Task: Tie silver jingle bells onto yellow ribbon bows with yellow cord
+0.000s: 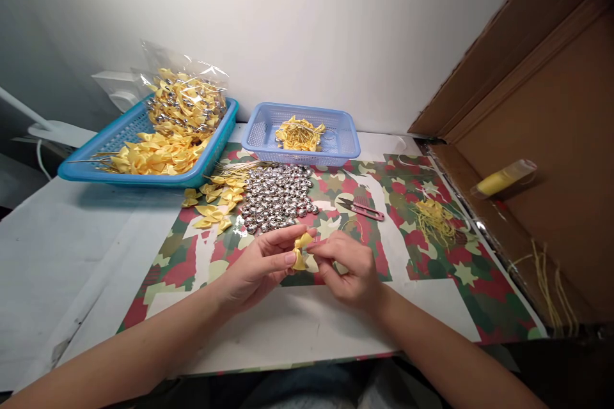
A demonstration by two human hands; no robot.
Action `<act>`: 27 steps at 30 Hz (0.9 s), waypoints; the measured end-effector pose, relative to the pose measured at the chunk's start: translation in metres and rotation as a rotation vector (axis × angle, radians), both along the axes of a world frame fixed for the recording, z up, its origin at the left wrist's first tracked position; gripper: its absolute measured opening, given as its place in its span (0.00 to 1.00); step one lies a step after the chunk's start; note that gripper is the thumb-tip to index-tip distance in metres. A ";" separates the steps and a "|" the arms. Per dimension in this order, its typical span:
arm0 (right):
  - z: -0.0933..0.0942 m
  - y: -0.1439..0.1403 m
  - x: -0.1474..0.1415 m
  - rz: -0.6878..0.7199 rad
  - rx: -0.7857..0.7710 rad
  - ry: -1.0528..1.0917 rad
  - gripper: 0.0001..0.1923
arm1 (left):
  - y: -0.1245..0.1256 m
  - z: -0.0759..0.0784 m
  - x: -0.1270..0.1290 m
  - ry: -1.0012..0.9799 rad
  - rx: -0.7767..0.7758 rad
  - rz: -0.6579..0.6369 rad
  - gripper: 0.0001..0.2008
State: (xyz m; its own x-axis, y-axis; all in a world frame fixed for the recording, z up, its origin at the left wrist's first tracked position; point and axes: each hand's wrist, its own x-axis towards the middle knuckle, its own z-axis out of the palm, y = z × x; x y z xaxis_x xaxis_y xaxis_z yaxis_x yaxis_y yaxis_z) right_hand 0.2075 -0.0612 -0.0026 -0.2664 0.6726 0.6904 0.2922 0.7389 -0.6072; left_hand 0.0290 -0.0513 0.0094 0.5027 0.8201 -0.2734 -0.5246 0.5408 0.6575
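**A:** Over the patterned sheet (432, 281), near the front of the table (71, 249), what are the 2 hands doing?

**B:** Both meet on 1 yellow bow (302, 250). The left hand (259, 268) pinches it between thumb and fingertips, closed on the ribbon. The right hand (348, 268) has its fingers curled in against the bow's right side, touching it; whether it truly grips the bow or something finer I cannot tell.

**A:** So the bow is off the table?

**B:** Yes, held just above the sheet, between the 2 hands, in front of the pile of silver bells (278, 198).

**A:** What lies around that pile?

**B:** Loose yellow bows (215, 201) to its left, touching its edge. To its right, pink-handled snips (362, 208) lie flat on the sheet. Further right, a tangle of yellow thread (434, 217).

**A:** And at the back?

**B:** 2 baskets against the wall. The big turquoise basket (84, 169) on the left holds many more bows and a clear bag (185, 102) stuffed with bows and bells. The small blue basket (348, 140) beside it holds a clump of yellow threaded pieces.

**A:** Anything on the right?

**B:** A cardboard box (551, 108) lying open on its side, with a spool of yellow thread (503, 179) inside, well apart from the hands, and a few loose strands near its front edge.
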 end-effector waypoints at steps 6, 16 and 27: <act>0.000 0.000 0.000 0.000 0.005 -0.006 0.13 | 0.000 -0.001 -0.001 0.010 0.010 -0.013 0.16; 0.000 0.000 0.000 -0.010 0.012 -0.018 0.14 | 0.000 -0.005 -0.001 0.038 0.032 -0.021 0.16; 0.000 0.000 0.000 -0.005 0.011 -0.001 0.13 | 0.001 -0.004 -0.001 -0.001 0.025 -0.020 0.16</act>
State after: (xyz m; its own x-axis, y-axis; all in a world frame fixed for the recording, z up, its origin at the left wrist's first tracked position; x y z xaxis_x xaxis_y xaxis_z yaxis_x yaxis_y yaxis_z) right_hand 0.2076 -0.0610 -0.0031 -0.2638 0.6665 0.6972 0.2970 0.7439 -0.5987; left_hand 0.0277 -0.0504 0.0050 0.5193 0.8165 -0.2521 -0.5147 0.5344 0.6704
